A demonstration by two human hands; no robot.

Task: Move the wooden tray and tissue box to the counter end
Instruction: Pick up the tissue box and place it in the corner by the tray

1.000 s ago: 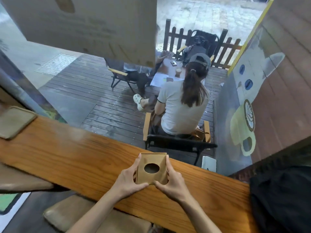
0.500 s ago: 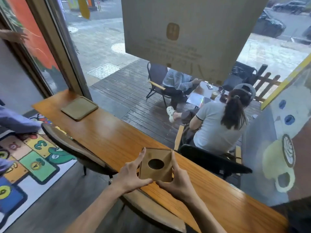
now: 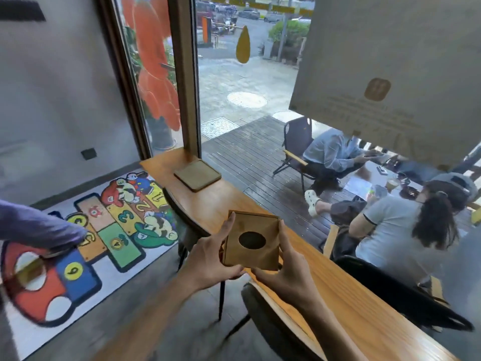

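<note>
A square wooden tissue box (image 3: 252, 241) with a dark oval hole in its top is held just above the near edge of the long wooden counter (image 3: 325, 277). My left hand (image 3: 208, 259) grips its left side and my right hand (image 3: 285, 273) grips its right side and front corner. A flat square wooden tray (image 3: 197, 174) lies at the far left end of the counter, next to the window post, well ahead of the box.
Two stools (image 3: 182, 217) stand along the counter's near side. A colourful number rug (image 3: 86, 235) covers the floor at left, with another person's sleeve (image 3: 39, 225) over it. Behind the window, people sit on the deck outside.
The tissue box, held in both hands, has travelled left along the counter toward the tray. My view has swung left, bringing the counter's end, the rug and the wall into sight.
</note>
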